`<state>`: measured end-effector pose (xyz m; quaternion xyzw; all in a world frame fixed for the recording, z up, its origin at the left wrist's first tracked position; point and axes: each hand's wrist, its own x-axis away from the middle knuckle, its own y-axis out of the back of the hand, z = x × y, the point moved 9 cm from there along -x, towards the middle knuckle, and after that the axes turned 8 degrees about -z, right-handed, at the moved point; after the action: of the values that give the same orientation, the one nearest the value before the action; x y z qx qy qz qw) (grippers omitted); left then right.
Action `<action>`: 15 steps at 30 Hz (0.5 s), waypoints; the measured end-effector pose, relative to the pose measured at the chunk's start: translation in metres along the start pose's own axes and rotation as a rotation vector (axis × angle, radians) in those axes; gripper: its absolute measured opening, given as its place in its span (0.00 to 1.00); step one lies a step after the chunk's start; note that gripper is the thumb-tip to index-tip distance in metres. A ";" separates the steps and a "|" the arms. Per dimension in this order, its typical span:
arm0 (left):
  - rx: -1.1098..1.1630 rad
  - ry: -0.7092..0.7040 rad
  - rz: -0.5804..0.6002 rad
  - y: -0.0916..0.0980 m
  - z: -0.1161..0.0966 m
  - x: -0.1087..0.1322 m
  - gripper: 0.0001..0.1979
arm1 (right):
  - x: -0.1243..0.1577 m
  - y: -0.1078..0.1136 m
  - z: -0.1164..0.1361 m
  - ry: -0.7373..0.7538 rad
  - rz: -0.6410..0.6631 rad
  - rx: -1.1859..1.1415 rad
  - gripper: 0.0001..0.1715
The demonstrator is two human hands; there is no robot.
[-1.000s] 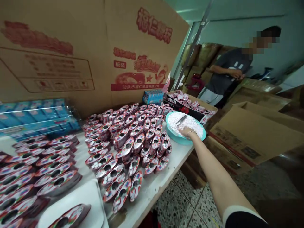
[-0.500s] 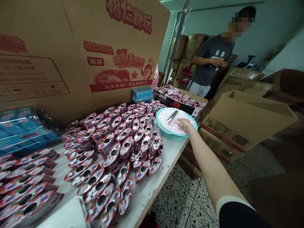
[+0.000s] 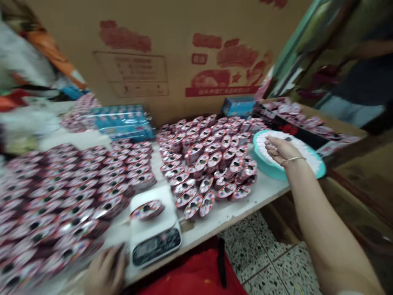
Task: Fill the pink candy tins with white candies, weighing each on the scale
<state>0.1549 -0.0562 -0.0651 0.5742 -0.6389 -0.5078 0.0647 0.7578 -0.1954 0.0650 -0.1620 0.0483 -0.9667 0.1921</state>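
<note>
My right hand (image 3: pixel 278 151) is over the near left part of a turquoise basin (image 3: pixel 272 172) filled with small white candies (image 3: pixel 308 153). Its fingers are curled together, and whatever they hold is hidden. Blurred at the table's front edge, my left hand (image 3: pixel 106 268) lies left of a white kitchen scale (image 3: pixel 155 243). A dark shape shows by its fingers, too smeared to make out. One red-and-white oval candy box (image 3: pixel 147 209) with a dark hole in its top rests on the scale. Tight rows of similar boxes (image 3: pixel 215 159) stand right of the scale, and more boxes (image 3: pixel 73 196) fill the left side.
A large cardboard carton (image 3: pixel 175 49) with red print walls off the back. Blue wrapped packs (image 3: pixel 123 119) lie before it. Behind the basin, an open box (image 3: pixel 307 131) holds filled packets. A person (image 3: pixel 362 78) stands at the far right.
My view has swung left and down, bringing the scale and my left hand into sight. My right hand has lifted off the candies towards the basin's near left side, its fingers now curled.
</note>
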 end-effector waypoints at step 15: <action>-0.070 -0.049 0.041 0.005 -0.009 0.011 0.11 | 0.284 -0.293 -0.159 0.645 1.115 1.041 0.04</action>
<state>0.1536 -0.0706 -0.0625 0.5457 -0.6337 -0.5425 0.0796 0.3530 -0.0304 0.0444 0.2805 -0.2795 -0.6273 0.6706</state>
